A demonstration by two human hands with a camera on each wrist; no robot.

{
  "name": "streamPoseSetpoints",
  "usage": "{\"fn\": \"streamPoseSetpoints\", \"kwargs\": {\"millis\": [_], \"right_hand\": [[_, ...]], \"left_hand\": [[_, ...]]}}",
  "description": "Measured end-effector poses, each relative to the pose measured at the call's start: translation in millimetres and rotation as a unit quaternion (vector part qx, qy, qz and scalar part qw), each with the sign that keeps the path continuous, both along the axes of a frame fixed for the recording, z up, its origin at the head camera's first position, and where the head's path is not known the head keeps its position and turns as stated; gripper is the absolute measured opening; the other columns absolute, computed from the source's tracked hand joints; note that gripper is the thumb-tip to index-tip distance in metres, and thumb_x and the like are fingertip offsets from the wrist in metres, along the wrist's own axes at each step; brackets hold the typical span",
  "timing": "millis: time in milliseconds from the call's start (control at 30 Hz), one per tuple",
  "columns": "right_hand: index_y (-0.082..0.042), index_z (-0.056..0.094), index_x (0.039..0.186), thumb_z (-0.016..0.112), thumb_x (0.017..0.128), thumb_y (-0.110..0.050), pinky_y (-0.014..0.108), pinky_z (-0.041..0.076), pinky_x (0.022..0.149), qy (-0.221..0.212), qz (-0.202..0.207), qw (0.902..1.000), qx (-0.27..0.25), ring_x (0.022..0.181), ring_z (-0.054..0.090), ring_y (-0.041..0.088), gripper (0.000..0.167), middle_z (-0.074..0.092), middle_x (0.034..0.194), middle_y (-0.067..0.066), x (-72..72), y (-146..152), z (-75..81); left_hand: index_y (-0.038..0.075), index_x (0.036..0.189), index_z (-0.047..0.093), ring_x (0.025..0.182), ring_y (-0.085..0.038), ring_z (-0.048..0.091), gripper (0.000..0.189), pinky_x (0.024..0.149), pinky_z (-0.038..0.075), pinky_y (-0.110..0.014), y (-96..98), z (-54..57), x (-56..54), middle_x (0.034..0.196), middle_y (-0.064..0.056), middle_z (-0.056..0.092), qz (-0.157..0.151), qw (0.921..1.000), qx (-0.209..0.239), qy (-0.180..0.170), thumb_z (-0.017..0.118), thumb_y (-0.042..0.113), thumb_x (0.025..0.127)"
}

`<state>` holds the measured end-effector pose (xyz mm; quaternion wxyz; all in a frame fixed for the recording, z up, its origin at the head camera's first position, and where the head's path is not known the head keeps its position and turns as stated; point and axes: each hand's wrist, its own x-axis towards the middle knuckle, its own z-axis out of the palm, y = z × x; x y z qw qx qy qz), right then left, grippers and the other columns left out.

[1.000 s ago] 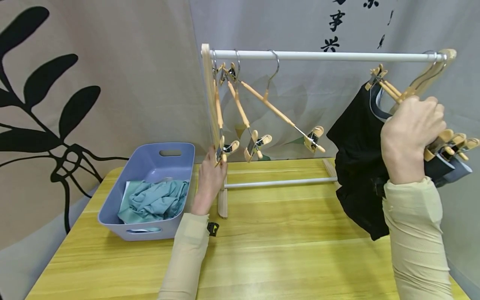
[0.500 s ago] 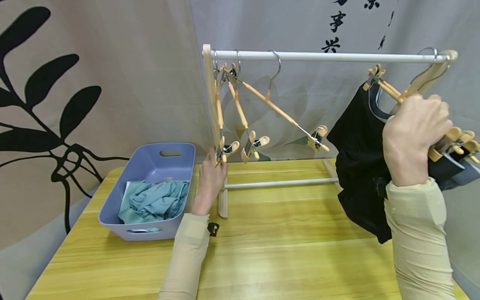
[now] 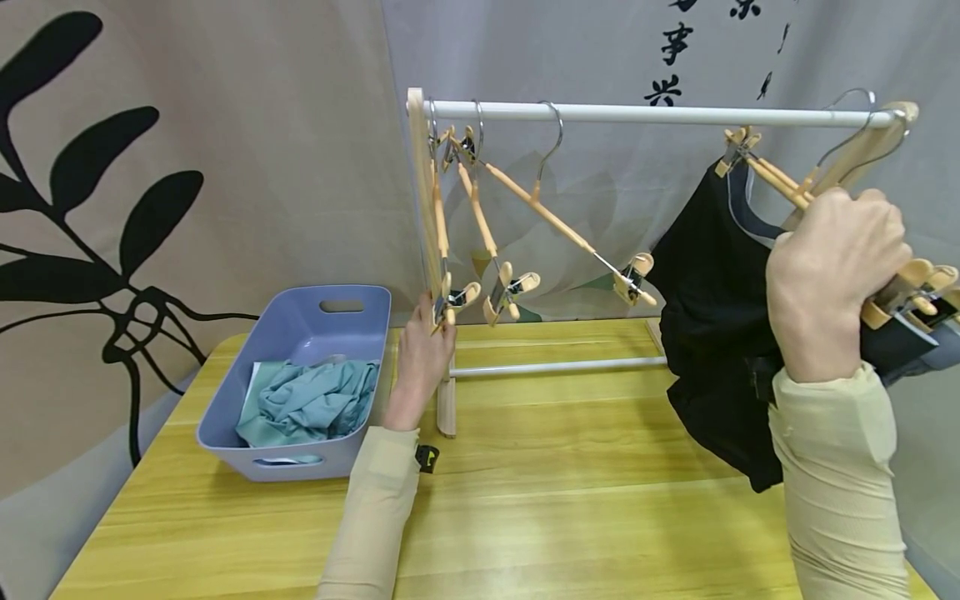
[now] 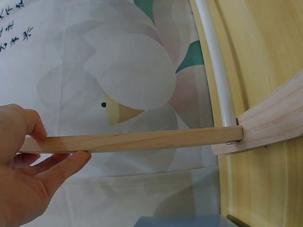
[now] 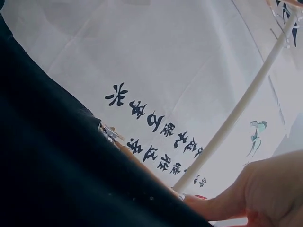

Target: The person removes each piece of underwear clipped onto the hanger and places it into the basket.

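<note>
Head view: the left hand [image 3: 426,354] is pinching the rack post [image 4: 132,142], while the right hand [image 3: 836,279] is gripping at least one clip hanger [image 3: 776,181], the black garment [image 3: 701,333] hanging below the rail [image 3: 660,114]. Bracing is probably steadying the frame; gentle right-hand pressure should suit best.

The clothes rack [image 3: 652,114], white rods between pale wooden ends, stands upright at 2 o'clock; the left hand [image 3: 426,352] pinches its 11 o'clock post between thumb and fingers. At 3 o'clock the right hand [image 3: 836,279] grips wooden clip hangers [image 3: 772,182], which slant down toward 4 o'clock, their metal hooks at the near-by end of the upper rod. A black garment [image 3: 716,275] with a grey-lined edge hangs from their clips, its loose folds drooping toward 4 o'clock
</note>
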<state>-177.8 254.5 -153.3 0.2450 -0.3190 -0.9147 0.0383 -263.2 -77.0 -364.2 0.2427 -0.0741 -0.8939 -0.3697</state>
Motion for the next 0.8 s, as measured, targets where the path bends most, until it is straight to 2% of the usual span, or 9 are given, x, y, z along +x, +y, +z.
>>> {"fn": "streamPoseSetpoints", "kwargs": {"millis": [300, 467, 633, 800], "right_hand": [[0.017, 0.052, 0.119, 0.036, 0.082, -0.002, 0.064, 0.041, 0.08, 0.04, 0.013, 0.9991, 0.004, 0.103, 0.049, 0.054, 0.045, 0.049, 0.112, 0.036, 3.8, -3.8, -4.5], [0.018, 0.053, 0.117, 0.035, 0.081, -0.001, 0.063, 0.042, 0.077, 0.039, 0.012, 0.9991, 0.01, 0.101, 0.05, 0.053, 0.044, 0.049, 0.109, 0.035, 5.8, -4.7, -8.8], [0.018, 0.052, 0.115, 0.033, 0.082, 0.0, 0.062, 0.042, 0.076, 0.039, 0.012, 0.999, 0.015, 0.1, 0.05, 0.052, 0.043, 0.049, 0.107, 0.034, 8.1, -7.3, -11.5], [0.019, 0.053, 0.114, 0.033, 0.082, 0.0, 0.063, 0.043, 0.077, 0.06, 0.019, 0.9979, 0.016, 0.1, 0.05, 0.052, 0.042, 0.05, 0.107, 0.034, 11.2, -11.6, -13.8]], "left_hand": [[-0.006, 0.133, 0.038, 0.075, -0.04, 0.065, 0.047, 0.059, 0.053, -0.046, -0.7, -0.5, 0.2, 0.102, -0.025, 0.063, 0.0, 0.9998, -0.011, 0.014, 0.053, 0.016, 0.094], [-0.006, 0.132, 0.039, 0.078, -0.043, 0.065, 0.047, 0.061, 0.053, -0.049, 0.1, -0.6, -0.6, 0.103, -0.025, 0.063, 0.005, 0.9997, -0.014, 0.019, 0.053, 0.016, 0.094], [-0.005, 0.133, 0.039, 0.079, -0.044, 0.066, 0.047, 0.062, 0.053, -0.05, 0.2, -0.8, -0.7, 0.106, -0.025, 0.063, 0.004, 0.9999, -0.009, 0.014, 0.054, 0.016, 0.094], [-0.005, 0.134, 0.038, 0.078, -0.042, 0.066, 0.047, 0.061, 0.053, -0.048, 0.3, -0.7, -0.3, 0.109, -0.025, 0.062, 0.003, 0.9999, -0.009, 0.009, 0.053, 0.014, 0.094]]}}
